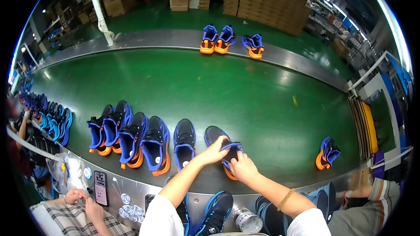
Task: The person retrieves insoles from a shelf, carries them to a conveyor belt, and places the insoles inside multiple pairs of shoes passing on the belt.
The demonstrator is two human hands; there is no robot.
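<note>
Through my feed, I see the left hand (215,150) gripping a dark, blue-edged shoe (231,152) on the near side of the green worktop (249,91). The right hand (243,166) curls narrow at its opening; I can't tell whether it pinches. Another shoe (184,133) stands just left.

The person's left hand (215,151) grips a dark shoe (213,133) around its collar; the right hand (245,168) touches it nearer the heel; just left of the grip stands a similar shoe (184,134); well right, a lone shoe (325,154); beyond it, three shoes (225,39) on a metal ledge (162,37).
</note>
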